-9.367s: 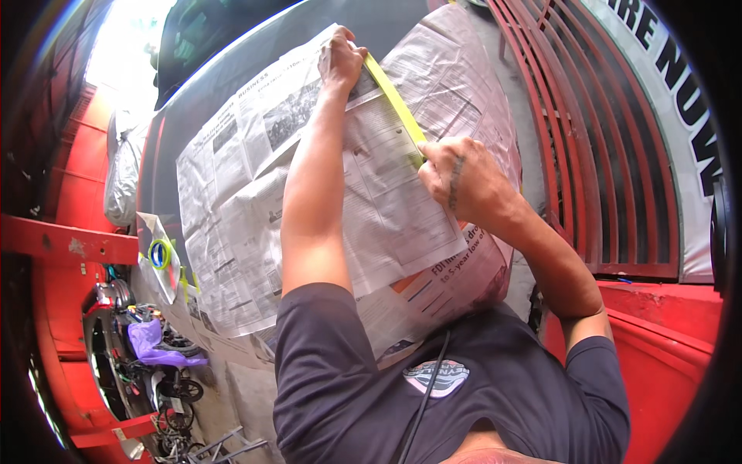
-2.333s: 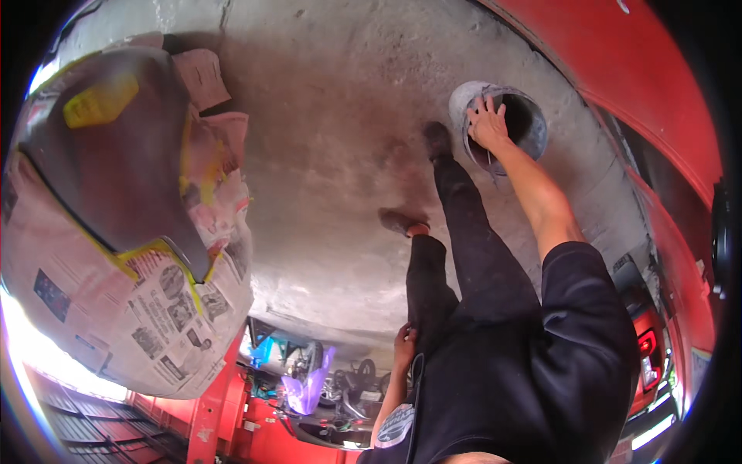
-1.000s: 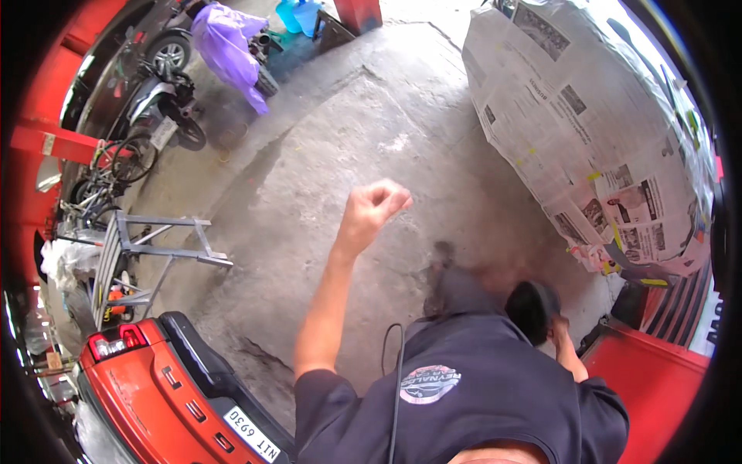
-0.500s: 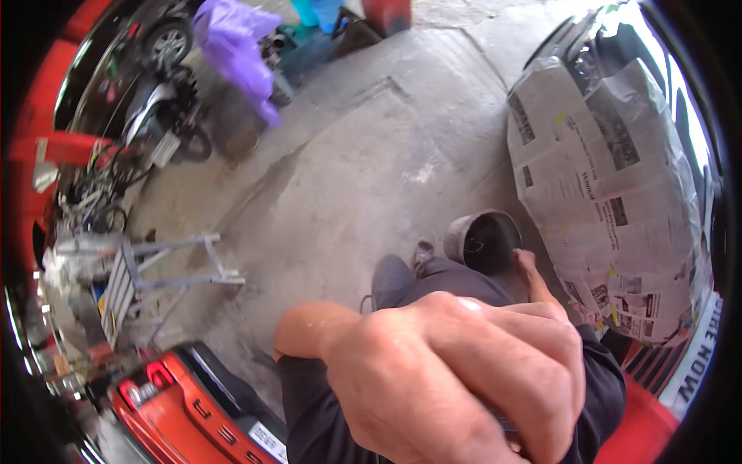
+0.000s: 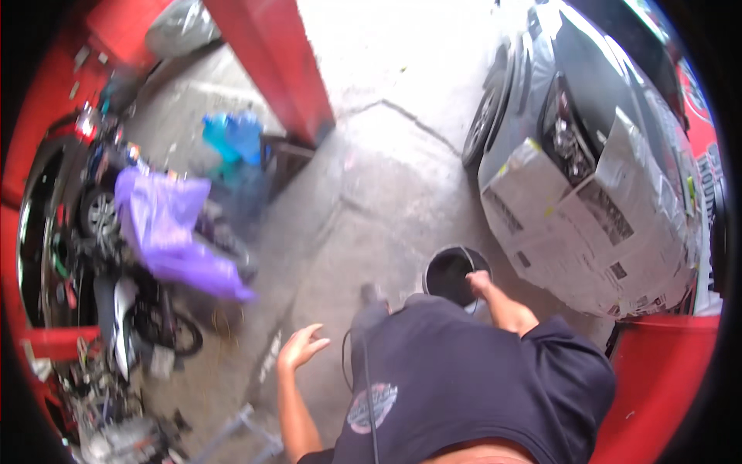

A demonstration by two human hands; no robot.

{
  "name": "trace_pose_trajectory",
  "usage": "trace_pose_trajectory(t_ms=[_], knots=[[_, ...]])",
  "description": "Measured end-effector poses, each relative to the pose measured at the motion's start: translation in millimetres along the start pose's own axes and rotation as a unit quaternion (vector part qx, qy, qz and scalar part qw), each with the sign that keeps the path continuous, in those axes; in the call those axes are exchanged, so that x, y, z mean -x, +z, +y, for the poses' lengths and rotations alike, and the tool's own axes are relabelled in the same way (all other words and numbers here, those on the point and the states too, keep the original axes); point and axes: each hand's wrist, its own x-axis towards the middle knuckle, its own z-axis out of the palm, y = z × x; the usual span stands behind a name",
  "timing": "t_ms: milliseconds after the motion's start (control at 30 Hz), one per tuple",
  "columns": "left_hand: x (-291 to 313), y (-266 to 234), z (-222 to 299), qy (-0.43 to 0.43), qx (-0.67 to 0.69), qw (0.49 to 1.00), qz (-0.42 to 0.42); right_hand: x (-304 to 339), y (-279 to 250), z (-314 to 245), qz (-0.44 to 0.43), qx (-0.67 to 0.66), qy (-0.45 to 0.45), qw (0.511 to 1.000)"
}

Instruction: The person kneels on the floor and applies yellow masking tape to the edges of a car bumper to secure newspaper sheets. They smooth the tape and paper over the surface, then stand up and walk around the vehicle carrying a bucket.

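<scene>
My right hand (image 5: pixel 478 281) grips the thin handle of a bucket (image 5: pixel 446 278). The bucket's inside looks dark, and what it contains, if anything, cannot be made out. To the left of my body, my left hand (image 5: pixel 302 347) hangs in the air with its fingers apart, holding nothing. A dark cable (image 5: pixel 369 402) runs down the front of my dark shirt (image 5: pixel 456 371).
On the right stands a car (image 5: pixel 568 131), its front covered with newspaper (image 5: pixel 595 232). A red post (image 5: pixel 282 69) rises ahead. Motorcycles (image 5: pixel 158 321) and a purple sheet (image 5: pixel 174 232) are at left. A grey metal frame (image 5: pixel 243 433) stands near my left arm.
My left hand has dropped from close before the camera to my left side and opened. The view has shifted toward the far floor. The bucket handle in my right hand now shows.
</scene>
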Motion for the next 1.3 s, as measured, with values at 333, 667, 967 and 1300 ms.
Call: trace_pose_trajectory(t_ms=[333,667,967,1300], knots=[[-340.3,-321.9,78.2,0.141,-0.014,0.966,0.216,-5.6,65.5,-210.0,0.061,-0.160,0.173,0.970],[-588.7,-454.1,96.8,0.014,-0.132,0.991,0.017,-106.6,91.2,-383.5,0.089,-0.294,0.243,0.920],[-897.7,-521.7,235.9,0.141,-0.171,0.973,-0.066,-202.7,99.5,-542.3,0.180,-0.371,0.219,0.884],[-1136.7,-639.6,605.5,0.296,-0.077,0.952,-0.032,-349.5,46.9,-781.7,0.229,-0.419,0.256,0.840]])
